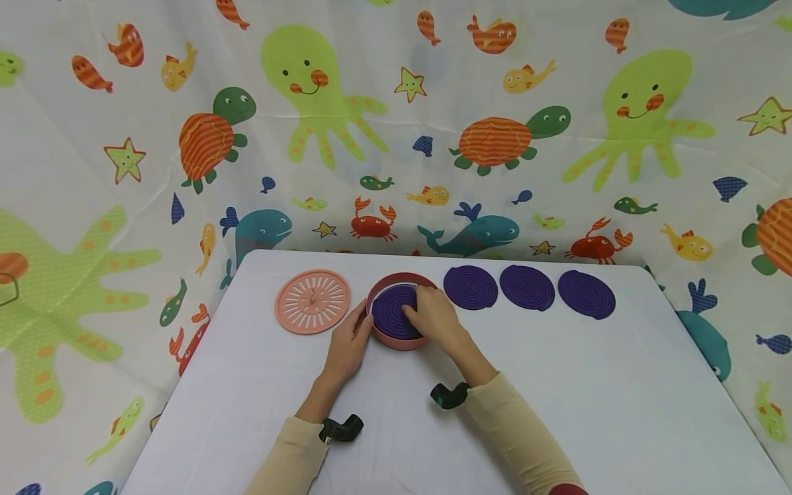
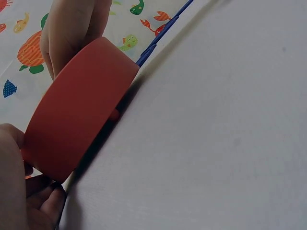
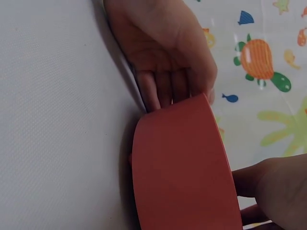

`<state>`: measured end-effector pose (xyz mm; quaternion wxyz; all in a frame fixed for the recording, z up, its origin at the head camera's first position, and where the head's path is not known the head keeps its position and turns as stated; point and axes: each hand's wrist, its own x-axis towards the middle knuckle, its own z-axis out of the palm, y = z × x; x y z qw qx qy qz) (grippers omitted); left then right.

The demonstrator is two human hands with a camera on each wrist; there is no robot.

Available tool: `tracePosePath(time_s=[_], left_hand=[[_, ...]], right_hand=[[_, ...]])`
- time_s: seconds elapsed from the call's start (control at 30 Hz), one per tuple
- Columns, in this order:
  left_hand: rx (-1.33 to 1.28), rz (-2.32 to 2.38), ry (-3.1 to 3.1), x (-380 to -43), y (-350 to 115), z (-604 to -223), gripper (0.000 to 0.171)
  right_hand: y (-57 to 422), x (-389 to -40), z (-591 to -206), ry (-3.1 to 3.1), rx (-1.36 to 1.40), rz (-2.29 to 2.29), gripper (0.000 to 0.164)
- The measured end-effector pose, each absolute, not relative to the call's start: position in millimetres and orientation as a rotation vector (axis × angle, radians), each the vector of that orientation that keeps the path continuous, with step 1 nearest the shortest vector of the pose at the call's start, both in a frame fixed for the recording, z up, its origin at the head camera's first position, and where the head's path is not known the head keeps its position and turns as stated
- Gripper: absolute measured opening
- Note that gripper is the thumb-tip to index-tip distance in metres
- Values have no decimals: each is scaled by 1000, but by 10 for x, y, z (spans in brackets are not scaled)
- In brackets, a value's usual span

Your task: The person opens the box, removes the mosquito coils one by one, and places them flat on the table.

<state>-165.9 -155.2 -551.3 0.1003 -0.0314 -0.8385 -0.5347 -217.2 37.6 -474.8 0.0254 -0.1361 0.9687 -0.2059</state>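
Observation:
A round coral-coloured box (image 1: 399,343) sits near the back of the white table. Inside it lies a dark purple spiral-grooved coaster (image 1: 391,313), nearly filling the opening. My left hand (image 1: 346,349) grips the box's left wall, thumb by the rim; in the right wrist view its fingertips (image 3: 151,98) meet the outer side. From the right, my right hand (image 1: 438,317) reaches over the rim and holds the coaster's right edge, thumb on top. Its other fingertips are hidden inside the box. The wall (image 2: 79,110) fills much of the left wrist view.
Left of the box lies a coral slotted disc (image 1: 330,317) with a small knob. Three more purple coasters (image 1: 470,287), (image 1: 527,287), (image 1: 586,294) lie in a row to the right along the back. A sea-animal curtain (image 1: 396,130) hangs behind the white table (image 1: 619,412).

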Motion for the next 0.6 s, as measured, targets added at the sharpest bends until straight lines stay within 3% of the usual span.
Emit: tracePosePath(time_s=[0.6], left_hand=[[-99,-1585,-2472,-1650,-1552,-5518,50]], right_hand=[[370,-2174,-4789,2999,-421,-640,55]])
